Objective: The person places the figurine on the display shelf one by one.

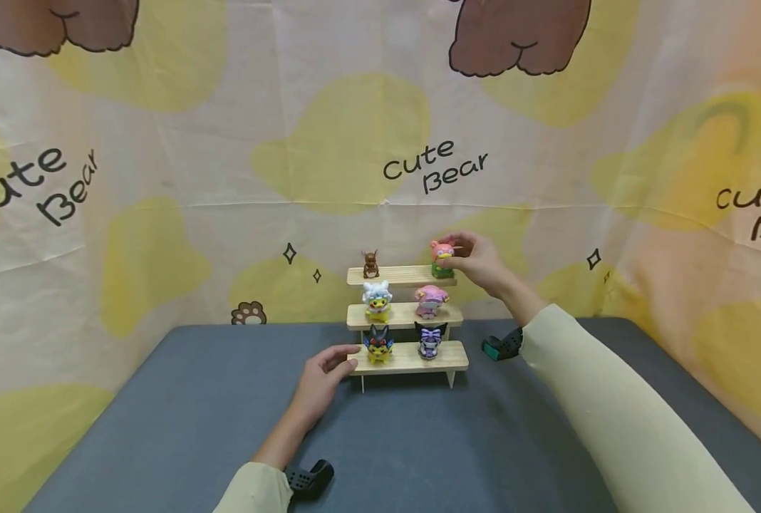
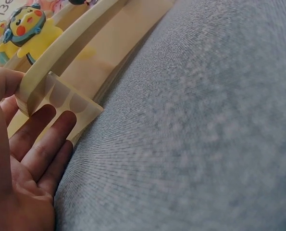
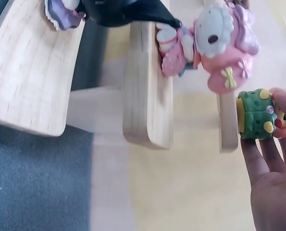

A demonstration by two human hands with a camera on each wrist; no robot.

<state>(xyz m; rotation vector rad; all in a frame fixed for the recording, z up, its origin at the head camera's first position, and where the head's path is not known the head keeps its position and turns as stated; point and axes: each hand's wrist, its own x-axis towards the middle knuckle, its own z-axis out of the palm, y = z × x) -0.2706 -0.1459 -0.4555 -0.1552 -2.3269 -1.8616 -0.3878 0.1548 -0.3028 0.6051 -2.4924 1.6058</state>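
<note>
A three-tier wooden display stand (image 1: 412, 365) bears several small figurines. My right hand (image 1: 483, 263) holds a pink figurine with a green lower body (image 3: 257, 114) by its pink head, at the right end of the top tier; its base is right at the board. My left hand (image 1: 319, 377) grips the left end of the bottom tier, thumb and forefinger at the board's end (image 2: 30, 96). The other fingers (image 2: 49, 144) stretch below, beside the stand's leg (image 2: 80, 108).
A brown figurine (image 1: 370, 265) stands at the top tier's left. On the middle tier are a white-hooded yellow figurine (image 1: 377, 303) and a pink one (image 1: 430, 303). Below stand a dark-hooded yellow figurine (image 1: 378, 345) and a black-and-purple one (image 1: 429, 342). A printed cloth (image 1: 329, 142) hangs behind the grey table (image 1: 182, 413).
</note>
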